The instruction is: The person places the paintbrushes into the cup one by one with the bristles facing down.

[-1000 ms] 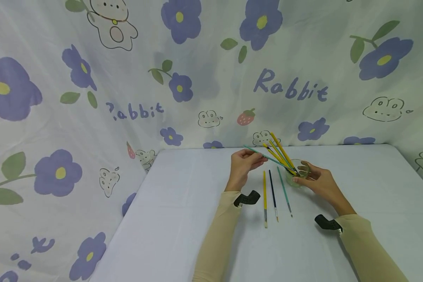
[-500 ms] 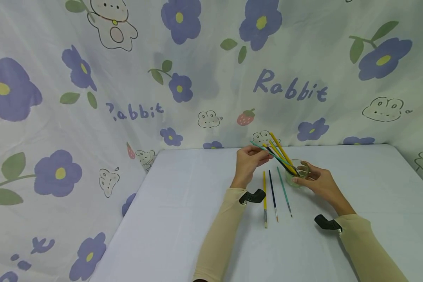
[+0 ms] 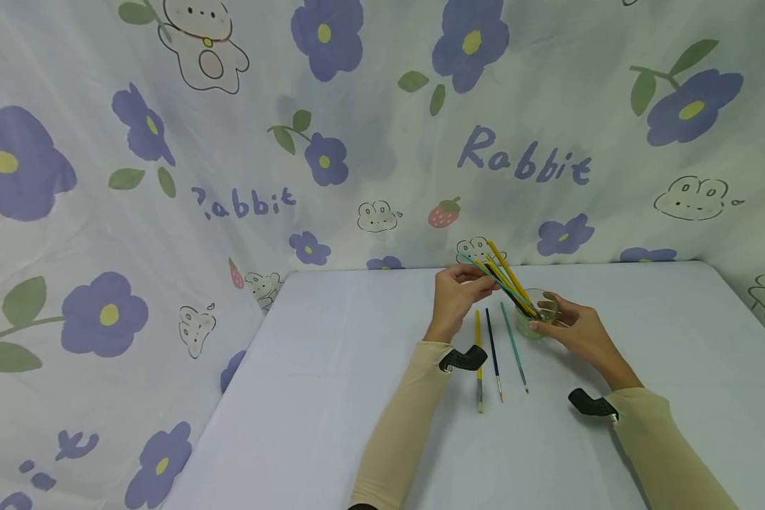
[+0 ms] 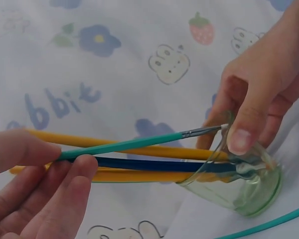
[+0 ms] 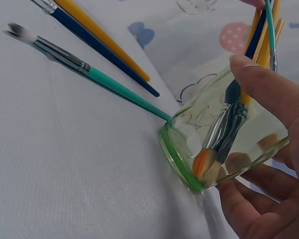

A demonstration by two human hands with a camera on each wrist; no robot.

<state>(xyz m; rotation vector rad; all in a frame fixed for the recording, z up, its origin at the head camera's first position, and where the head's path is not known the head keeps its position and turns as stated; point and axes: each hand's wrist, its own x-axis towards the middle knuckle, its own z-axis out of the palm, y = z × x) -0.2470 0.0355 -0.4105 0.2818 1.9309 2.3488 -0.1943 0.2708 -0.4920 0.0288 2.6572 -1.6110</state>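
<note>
My left hand (image 3: 457, 297) pinches a teal paintbrush (image 4: 124, 145) by its handle, between thumb and fingertips. The brush's bristle end is at the glass mouth, close to the right thumb in the left wrist view. My right hand (image 3: 580, 331) grips a clear green-tinted glass (image 5: 182, 144), which is tilted with its mouth toward the left hand. Inside it lean several paintbrushes, bristles down, among them a dark blue paintbrush (image 4: 154, 165) and a yellow paintbrush (image 4: 174, 152). Their handles slant out past the left fingers.
On the white table (image 3: 331, 397), a yellow paintbrush (image 3: 479, 329), a dark blue paintbrush (image 3: 493, 347) and a teal paintbrush (image 3: 515, 347) lie side by side in front of the glass. A patterned curtain (image 3: 370, 163) hangs behind the table's back edge.
My left hand has moved right, carrying the teal paintbrush closer to the glass and the other handles. My right hand and the glass stay where they were.
</note>
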